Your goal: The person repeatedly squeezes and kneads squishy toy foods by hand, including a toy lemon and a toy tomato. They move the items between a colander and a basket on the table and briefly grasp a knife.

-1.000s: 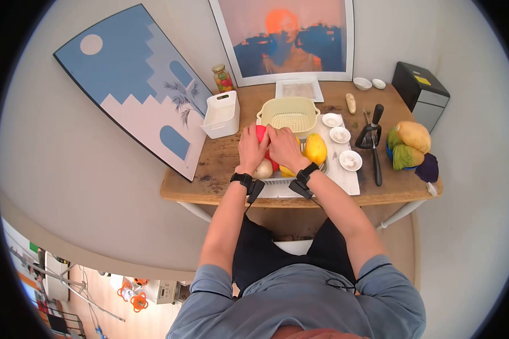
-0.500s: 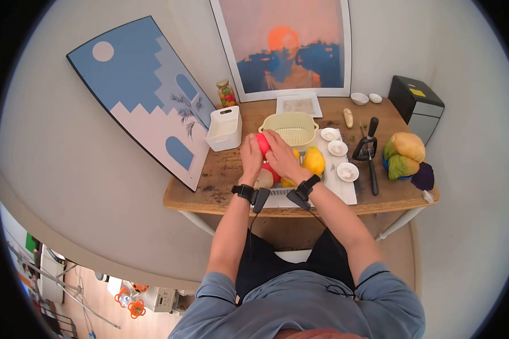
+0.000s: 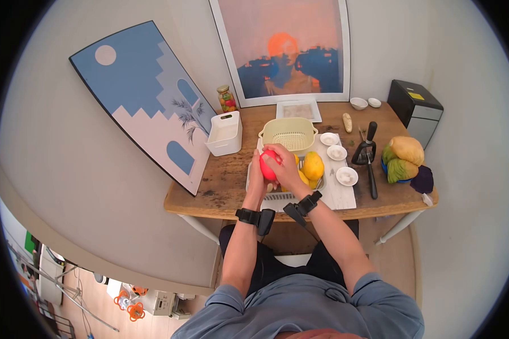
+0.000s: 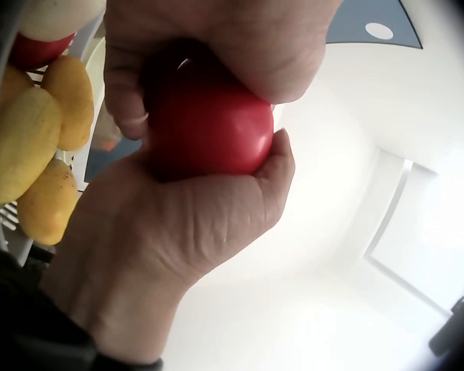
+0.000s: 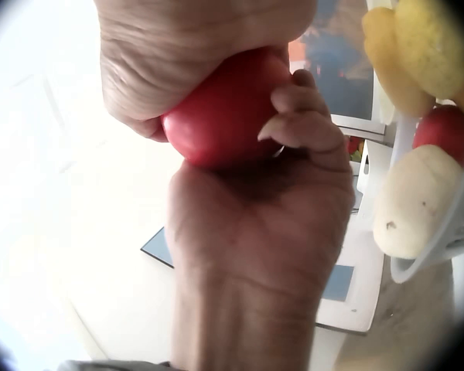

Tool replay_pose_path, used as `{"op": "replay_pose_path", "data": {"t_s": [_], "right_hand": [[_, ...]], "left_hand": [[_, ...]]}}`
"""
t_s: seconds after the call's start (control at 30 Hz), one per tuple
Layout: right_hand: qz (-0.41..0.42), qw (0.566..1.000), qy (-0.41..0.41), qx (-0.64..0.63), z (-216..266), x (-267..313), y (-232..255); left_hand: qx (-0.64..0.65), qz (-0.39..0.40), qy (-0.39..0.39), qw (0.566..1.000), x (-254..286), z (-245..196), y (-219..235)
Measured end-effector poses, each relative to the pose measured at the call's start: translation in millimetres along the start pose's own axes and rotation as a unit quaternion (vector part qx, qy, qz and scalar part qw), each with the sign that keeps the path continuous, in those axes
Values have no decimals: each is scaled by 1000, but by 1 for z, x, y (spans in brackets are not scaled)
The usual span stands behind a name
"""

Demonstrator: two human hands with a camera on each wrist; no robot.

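Observation:
Between both hands is a smooth, red, round fruit (image 4: pixel 216 131), raised above a pale slotted basket (image 3: pixel 280 196). My left hand (image 3: pixel 255 174) holds it from the left side, fingers curved around it. From the right, my right hand (image 3: pixel 288 170) grips the same fruit, its thumb lying over it in the head view. The palms hide part of the fruit. In the basket lie several yellow mangoes (image 4: pixel 31 143), another red round one (image 5: pixel 445 131) and a pale, rounded vegetable (image 5: pixel 417 202).
Behind the basket stands a cream colander (image 3: pixel 289 127). Small white bowls (image 3: pixel 347 176) line the white mat's right side. Farther right are a black-handled tool (image 3: pixel 365 152) and a heaped blue bowl (image 3: pixel 402 181). A white bin (image 3: pixel 225 134) stands left.
Both hands have brought the red fruit up and nearer the body, and more of it shows between them. The hands have shifted their hold around it. The head view has tilted slightly.

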State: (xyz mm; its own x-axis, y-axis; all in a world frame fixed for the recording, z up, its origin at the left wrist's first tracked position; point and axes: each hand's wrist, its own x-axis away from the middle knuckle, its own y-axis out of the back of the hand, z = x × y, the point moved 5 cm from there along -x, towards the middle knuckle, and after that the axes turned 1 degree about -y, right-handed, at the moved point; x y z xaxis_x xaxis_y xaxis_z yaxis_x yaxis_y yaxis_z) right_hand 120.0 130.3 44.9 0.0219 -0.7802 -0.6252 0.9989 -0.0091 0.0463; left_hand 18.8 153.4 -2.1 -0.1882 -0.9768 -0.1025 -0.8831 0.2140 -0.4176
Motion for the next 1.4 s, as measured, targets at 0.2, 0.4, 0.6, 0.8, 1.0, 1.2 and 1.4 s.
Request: {"op": "replay_pose_path", "data": {"t_s": [0.2,0.4,0.6,0.8,1.0,1.2,1.4], "right_hand": [[5,976,-117,-185,-11,30,-3],[-70,967,-153,-190,-27,69,1],[-122,949,-189,-221,-10,54,12],[-166,923,-210,-276,-13,67,8],[-147,929,-222,-257,4,99,-2],[-136,963,-122,-196,38,100,1],[-151,970,-87,-170,39,97,10]], "left_hand": [[151,-19,22,988,31,20,-2],[121,-90,95,984,59,37,-2],[-19,-30,102,994,50,8,-13],[-12,-55,118,991,67,14,-16],[62,-34,102,992,99,22,-9],[75,-38,22,996,105,0,-20],[35,-39,-14,999,108,-2,-32]]}}
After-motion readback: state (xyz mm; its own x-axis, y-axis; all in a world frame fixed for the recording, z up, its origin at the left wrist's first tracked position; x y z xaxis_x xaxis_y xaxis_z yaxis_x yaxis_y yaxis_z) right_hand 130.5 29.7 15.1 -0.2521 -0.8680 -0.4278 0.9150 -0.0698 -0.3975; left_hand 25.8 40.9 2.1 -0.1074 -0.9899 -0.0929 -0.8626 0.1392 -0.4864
